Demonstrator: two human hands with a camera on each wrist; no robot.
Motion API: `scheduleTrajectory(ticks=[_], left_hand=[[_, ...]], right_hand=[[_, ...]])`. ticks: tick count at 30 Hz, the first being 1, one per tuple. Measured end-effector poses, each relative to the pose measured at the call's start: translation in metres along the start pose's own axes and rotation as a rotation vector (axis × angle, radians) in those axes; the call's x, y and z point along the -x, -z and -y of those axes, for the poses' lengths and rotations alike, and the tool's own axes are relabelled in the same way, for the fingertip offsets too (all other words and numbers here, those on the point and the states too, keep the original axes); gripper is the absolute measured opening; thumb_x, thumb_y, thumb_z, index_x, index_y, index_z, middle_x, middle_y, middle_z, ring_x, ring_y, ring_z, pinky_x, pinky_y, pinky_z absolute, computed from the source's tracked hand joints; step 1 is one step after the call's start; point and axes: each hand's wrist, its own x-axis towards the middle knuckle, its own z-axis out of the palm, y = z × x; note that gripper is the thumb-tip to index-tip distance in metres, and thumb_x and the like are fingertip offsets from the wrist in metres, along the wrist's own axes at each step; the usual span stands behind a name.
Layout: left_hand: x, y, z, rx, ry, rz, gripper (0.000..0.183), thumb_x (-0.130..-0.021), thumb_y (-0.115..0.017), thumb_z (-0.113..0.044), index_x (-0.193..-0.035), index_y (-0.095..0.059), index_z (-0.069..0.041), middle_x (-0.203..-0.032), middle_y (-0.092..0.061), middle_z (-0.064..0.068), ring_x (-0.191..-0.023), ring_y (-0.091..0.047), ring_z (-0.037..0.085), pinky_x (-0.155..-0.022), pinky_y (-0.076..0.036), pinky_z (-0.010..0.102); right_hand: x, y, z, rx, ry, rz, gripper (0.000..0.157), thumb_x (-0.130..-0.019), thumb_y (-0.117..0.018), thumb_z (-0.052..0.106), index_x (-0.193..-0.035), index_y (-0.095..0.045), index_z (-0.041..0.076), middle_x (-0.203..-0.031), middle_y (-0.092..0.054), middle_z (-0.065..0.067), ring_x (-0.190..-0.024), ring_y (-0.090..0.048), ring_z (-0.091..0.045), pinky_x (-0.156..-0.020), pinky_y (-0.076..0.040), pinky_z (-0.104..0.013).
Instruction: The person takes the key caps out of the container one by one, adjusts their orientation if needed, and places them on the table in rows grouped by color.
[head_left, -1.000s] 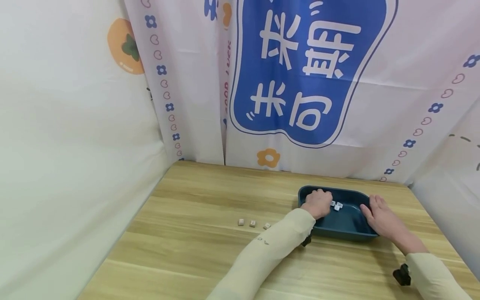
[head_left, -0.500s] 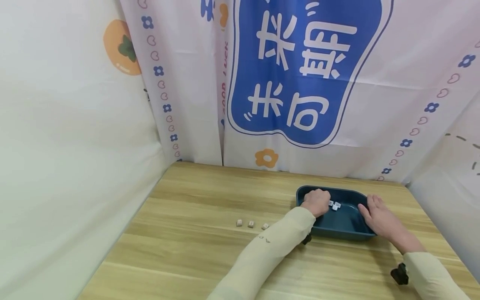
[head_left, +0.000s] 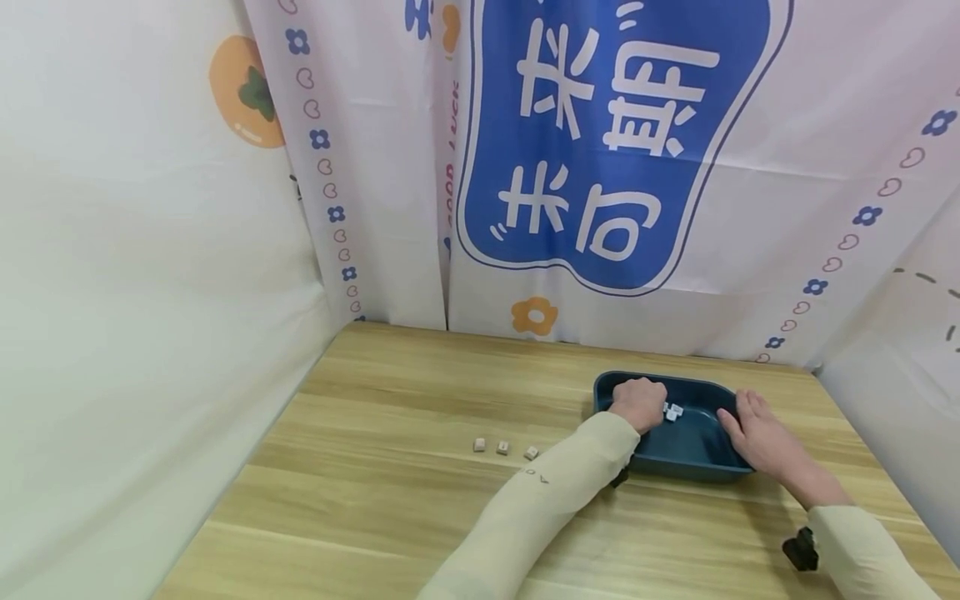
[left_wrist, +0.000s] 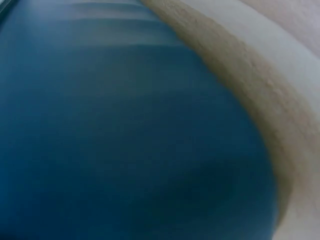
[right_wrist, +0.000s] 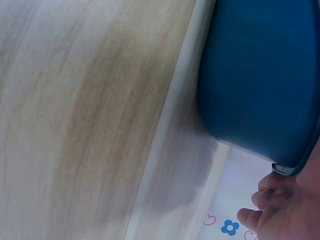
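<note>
A dark blue tray [head_left: 693, 471] with raised walls stands at the right of the table. My left hand [head_left: 637, 404] reaches over its near wall into the left half, knuckles up and fingers bent downward; the fingertips are hidden. Several small white blocks [head_left: 672, 412] lie in the tray just right of that hand. My right hand [head_left: 768, 437] holds the tray's right end, thumb over the rim on the inner side. In the right wrist view, its fingers [right_wrist: 272, 192] show by the tray's corner. The left wrist view shows mostly the blurred blue tray wall [left_wrist: 125, 125].
Left of the tray, a short row of small pale blocks [head_left: 502, 447] lies on the wooden table [head_left: 360, 500], partly behind the left sleeve [head_left: 540, 500]. A printed cloth [head_left: 405, 250] hangs along the table's back edge.
My left hand has shifted slightly to the right inside the tray. The right hand, the tray and the blocks on the table stay in place; the head view sways a little.
</note>
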Motion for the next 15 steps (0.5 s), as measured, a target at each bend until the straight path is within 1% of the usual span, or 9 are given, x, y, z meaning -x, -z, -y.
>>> scheduleTrajectory(ticks=[2,4,10,15], left_hand=[[0.0005,-0.0004,0.0004,0.001,0.003,-0.001,0.021,-0.099,-0.054,-0.029,-0.085,-0.069,-0.029,-0.072,-0.061,-0.007,-0.060,-0.054,0.010,-0.050,-0.044,0.031],[0.0007,-0.0011,0.0017,0.004,0.001,-0.003,0.022,-0.100,-0.053,-0.029,-0.085,-0.069,-0.028,-0.072,-0.061,-0.006,-0.060,-0.054,0.011,-0.050,-0.044,0.031],[0.0013,0.0007,0.0064,0.014,-0.001,0.000,0.027,-0.100,-0.054,-0.029,-0.075,-0.063,-0.024,-0.065,-0.053,-0.006,-0.056,-0.052,0.011,-0.046,-0.042,0.029],[0.0033,0.0030,0.0078,0.018,-0.023,-0.008,0.027,-0.101,-0.051,-0.028,-0.076,-0.062,-0.024,-0.064,-0.051,-0.005,-0.054,-0.051,0.010,-0.045,-0.040,0.028]], right_hand=[[0.0000,-0.0009,0.0000,0.003,-0.001,0.001,0.078,-0.107,-0.027,0.044,-0.144,-0.012,-0.024,-0.146,-0.010,-0.050,-0.139,-0.010,-0.061,-0.111,-0.016,-0.069],[-0.0001,-0.0014,-0.0001,0.002,-0.002,0.003,0.078,-0.107,-0.027,0.043,-0.144,-0.012,-0.024,-0.146,-0.010,-0.050,-0.139,-0.011,-0.061,-0.110,-0.017,-0.069],[-0.0006,0.0000,0.0000,0.002,-0.004,-0.003,0.079,-0.107,-0.027,0.045,-0.144,-0.012,-0.024,-0.146,-0.011,-0.050,-0.139,-0.012,-0.061,-0.111,-0.017,-0.069],[0.0000,0.0014,0.0009,0.005,-0.007,0.002,0.080,-0.107,-0.026,0.045,-0.144,-0.013,-0.024,-0.146,-0.010,-0.050,-0.139,-0.012,-0.061,-0.111,-0.017,-0.068]])
